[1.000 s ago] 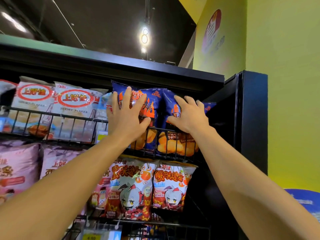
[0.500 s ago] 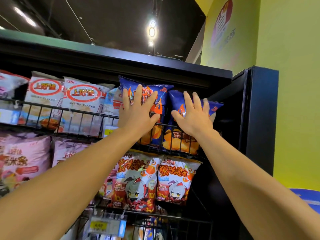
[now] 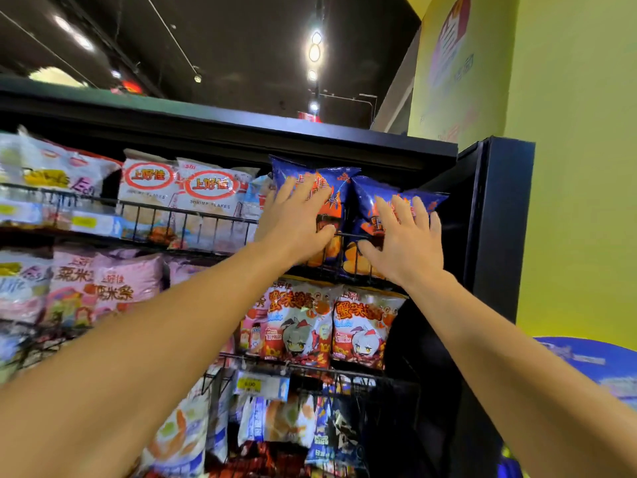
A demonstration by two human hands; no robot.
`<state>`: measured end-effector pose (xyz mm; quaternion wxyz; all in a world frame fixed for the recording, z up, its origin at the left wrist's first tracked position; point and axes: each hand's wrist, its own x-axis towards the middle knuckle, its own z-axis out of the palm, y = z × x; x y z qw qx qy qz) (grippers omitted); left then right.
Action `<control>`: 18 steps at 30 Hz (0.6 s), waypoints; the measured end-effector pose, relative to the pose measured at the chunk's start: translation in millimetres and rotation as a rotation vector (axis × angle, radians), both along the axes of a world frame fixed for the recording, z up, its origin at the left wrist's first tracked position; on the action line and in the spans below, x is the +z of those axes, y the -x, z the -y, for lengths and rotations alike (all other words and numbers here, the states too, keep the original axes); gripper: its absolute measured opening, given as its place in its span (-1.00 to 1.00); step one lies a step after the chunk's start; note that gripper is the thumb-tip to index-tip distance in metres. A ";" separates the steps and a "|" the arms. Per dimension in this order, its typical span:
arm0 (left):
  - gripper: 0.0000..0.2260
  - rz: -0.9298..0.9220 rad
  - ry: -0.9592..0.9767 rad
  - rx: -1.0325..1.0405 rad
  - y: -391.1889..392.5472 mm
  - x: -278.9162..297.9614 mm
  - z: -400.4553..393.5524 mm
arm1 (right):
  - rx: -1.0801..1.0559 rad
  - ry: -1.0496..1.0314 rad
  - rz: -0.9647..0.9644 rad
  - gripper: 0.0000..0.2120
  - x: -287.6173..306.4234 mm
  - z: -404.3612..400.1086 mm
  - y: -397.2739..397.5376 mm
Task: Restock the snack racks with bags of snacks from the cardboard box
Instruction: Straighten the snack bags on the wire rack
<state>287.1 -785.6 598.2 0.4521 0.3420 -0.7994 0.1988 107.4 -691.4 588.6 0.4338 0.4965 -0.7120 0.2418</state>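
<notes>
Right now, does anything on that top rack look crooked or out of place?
Slightly. The two blue bags lean apart: the left blue bag tilts left, the right blue bag tilts right. The left hand and right hand press flat on them. Nothing looks spilled or torn.

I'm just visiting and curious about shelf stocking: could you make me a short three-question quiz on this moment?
1. True or false: both hands lie flat on blue bags in the top rack.
2. Which bags sit directly left of the blue ones? A) shrimp flakes B) pink bags
3. Fill in: the bags below the blue ones are mostly ____.

Key: 1 true: left hand, right hand, blue bags, top rack. 2 A, shrimp flakes. 3 red.
</notes>
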 end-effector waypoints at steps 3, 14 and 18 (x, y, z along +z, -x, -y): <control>-0.38 0.040 0.016 -0.027 -29.6 -31.5 -26.0 | 0.011 -0.036 -0.006 -0.25 -22.6 -32.0 -24.9; -0.37 0.220 -0.185 -0.180 -128.6 -172.8 -157.4 | 0.080 -0.254 0.058 -0.26 -155.8 -197.3 -132.2; -0.39 0.230 -0.306 -0.290 -142.0 -218.6 -226.2 | 0.067 -0.353 0.112 -0.25 -206.2 -268.1 -152.2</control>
